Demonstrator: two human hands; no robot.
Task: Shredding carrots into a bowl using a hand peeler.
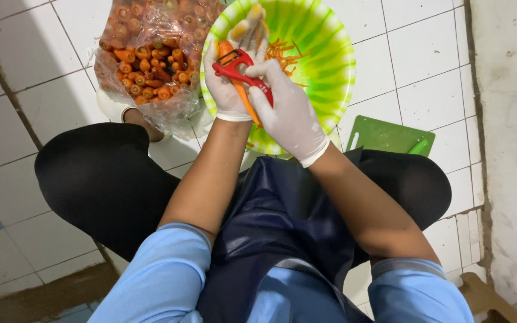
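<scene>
My left hand [230, 78], in a white glove, grips an orange carrot [245, 98] lengthwise over a green-and-white striped bowl [330, 66]. My right hand [287, 113], also gloved in white, holds a red peeler [239, 70] pressed across the carrot near its upper end. Thin orange peelings [282, 55] lie inside the bowl just beyond the hands.
A clear plastic bag of several carrots [151, 54] sits on the white tiled floor left of the bowl. A green cutting board [384, 135] with a green-handled tool [418, 146] lies at right by my knee. A rough white wall [510, 119] runs along the right edge.
</scene>
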